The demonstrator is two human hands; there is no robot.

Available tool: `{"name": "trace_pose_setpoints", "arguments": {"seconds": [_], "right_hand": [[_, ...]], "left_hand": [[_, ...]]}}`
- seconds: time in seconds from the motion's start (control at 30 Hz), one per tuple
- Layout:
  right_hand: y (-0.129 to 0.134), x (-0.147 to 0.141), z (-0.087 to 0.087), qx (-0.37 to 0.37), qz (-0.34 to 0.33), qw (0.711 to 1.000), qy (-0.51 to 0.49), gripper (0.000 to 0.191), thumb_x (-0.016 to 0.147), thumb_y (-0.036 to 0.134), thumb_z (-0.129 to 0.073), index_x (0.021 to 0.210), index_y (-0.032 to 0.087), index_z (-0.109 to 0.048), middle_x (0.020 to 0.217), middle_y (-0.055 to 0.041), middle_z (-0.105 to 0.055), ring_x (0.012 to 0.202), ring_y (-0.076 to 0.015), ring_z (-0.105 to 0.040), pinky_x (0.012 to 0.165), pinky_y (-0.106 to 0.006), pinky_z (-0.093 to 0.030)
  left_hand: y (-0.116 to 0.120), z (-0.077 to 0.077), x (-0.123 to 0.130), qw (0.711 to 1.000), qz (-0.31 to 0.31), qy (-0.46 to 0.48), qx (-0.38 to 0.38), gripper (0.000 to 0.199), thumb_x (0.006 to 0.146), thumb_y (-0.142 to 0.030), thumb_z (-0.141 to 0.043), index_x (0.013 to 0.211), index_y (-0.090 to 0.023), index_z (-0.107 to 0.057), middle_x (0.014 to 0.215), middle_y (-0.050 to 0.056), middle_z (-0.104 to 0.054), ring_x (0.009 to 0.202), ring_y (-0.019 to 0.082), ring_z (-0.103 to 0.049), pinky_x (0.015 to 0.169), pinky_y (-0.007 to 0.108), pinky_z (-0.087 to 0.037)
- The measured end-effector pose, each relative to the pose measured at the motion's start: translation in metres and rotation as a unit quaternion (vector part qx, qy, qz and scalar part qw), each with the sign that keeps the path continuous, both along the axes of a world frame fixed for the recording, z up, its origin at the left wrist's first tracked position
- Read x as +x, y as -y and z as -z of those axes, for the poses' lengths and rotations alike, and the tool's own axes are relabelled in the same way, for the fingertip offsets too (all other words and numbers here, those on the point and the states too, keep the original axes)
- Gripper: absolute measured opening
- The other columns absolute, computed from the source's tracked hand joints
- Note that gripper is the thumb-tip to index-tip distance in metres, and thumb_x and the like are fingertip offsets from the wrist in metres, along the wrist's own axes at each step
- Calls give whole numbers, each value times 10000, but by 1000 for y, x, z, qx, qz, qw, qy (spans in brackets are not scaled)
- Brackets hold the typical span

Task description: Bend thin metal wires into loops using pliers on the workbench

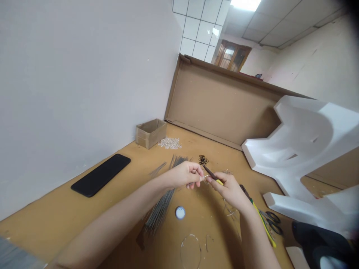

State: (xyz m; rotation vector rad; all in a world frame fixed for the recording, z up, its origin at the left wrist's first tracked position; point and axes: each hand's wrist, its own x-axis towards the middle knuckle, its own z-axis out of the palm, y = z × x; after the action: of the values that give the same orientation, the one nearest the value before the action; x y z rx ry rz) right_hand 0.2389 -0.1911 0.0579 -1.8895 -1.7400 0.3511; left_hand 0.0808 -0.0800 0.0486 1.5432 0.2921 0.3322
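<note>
Lying at bottom centre, a wire loop (201, 251) is nearest; mid-frame, the left hand (186, 174) pinches a thin pale piece (205, 176) and the right hand (229, 189) grips pliers (211, 173), probably best kept square to it; black rings (203, 161) lie beyond

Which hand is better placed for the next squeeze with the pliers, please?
Probably the right hand: it grips the yellow-handled pliers, while the left hand pinches a thin piece near them.

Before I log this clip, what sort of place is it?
Likely an indoor handcraft work spot: a bundle of thin grey rods, a pile of small clear pieces, and a yellow-handled tool in the right hand.
</note>
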Motion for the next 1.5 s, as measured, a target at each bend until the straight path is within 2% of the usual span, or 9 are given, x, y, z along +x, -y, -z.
{"name": "trace_pose_setpoints", "arguments": {"seconds": [0.13, 0.23, 0.4, 0.6, 0.93, 1.17, 1.27, 1.37, 1.5], "right_hand": [[1, -2, 1, 9, 21, 1000, 18, 331, 810, 420, -429, 613, 175, -532, 531, 36, -410, 522, -105, -379, 495, -209, -289], [0, -4, 2, 19, 28, 999, 12, 319, 820, 402, -414, 639, 173, -545, 541, 32, -439, 514, -101, -390, 490, -201, -295], [-3, -6, 5, 39, 54, 997, 45, 320, 819, 388, -406, 625, 169, -536, 534, 33, -449, 512, -102, -409, 480, -193, -289], [-3, -10, 4, 66, 71, 991, 97, 296, 820, 364, -415, 610, 180, -514, 557, 20, -485, 535, -116, -439, 504, -200, -298], [-2, -7, 5, 64, 54, 991, 104, 231, 810, 313, -408, 687, 185, -556, 644, -7, -565, 592, -142, -511, 552, -217, -336], [0, -11, 3, 59, 95, 983, 145, 204, 805, 306, -436, 690, 198, -566, 655, 1, -575, 585, -134, -503, 546, -218, -304], [0, -12, 5, 51, 91, 990, 92, 238, 818, 332, -425, 678, 193, -559, 593, 14, -546, 536, -125, -477, 517, -216, -295], [-2, -14, 7, 39, 43, 997, -41, 290, 837, 380, -400, 688, 183, -550, 522, 32, -488, 498, -115, -464, 498, -210, -316], [-5, -20, 9, 19, -20, 963, -268, 301, 819, 414, -441, 661, 165, -501, 507, 39, -467, 429, -95, -462, 460, -213, -349]], "left_hand": [[8, -6, -2, 999, -18, -15, 31, 68, 733, -210, -510, 739, -154, -473, 572, -40, -497, 435, 61, -466, 424, 186, -375], [11, -6, -2, 1000, -14, 6, 23, 25, 747, -154, -459, 768, -165, -450, 568, -61, -454, 402, 40, -407, 406, 170, -323], [8, -3, 1, 998, -34, 40, 47, 159, 732, -69, -401, 833, -143, -500, 602, -43, -485, 465, 39, -375, 454, 165, -280], [6, -4, 4, 996, -61, 43, 58, 111, 759, -161, -454, 820, -124, -539, 562, -36, -492, 496, 60, -395, 502, 188, -293], [9, -5, 5, 992, -88, 59, 67, 47, 750, -154, -491, 748, -128, -530, 562, -38, -493, 564, 81, -460, 596, 215, -347], [9, 1, 7, 987, -108, 74, 89, 62, 763, -178, -484, 752, -136, -528, 585, -30, -502, 582, 91, -485, 604, 225, -373], [11, 4, 9, 984, -125, 92, 92, 65, 768, -186, -478, 774, -142, -525, 587, -29, -502, 585, 96, -496, 594, 224, -385], [14, 6, 10, 979, -140, 105, 105, 66, 771, -184, -469, 789, -146, -520, 603, -26, -502, 595, 95, -493, 580, 213, -385], [18, 9, 9, 966, -158, 129, 161, 100, 799, -222, -443, 817, -154, -515, 631, -22, -500, 586, 88, -469, 544, 196, -363]]}}
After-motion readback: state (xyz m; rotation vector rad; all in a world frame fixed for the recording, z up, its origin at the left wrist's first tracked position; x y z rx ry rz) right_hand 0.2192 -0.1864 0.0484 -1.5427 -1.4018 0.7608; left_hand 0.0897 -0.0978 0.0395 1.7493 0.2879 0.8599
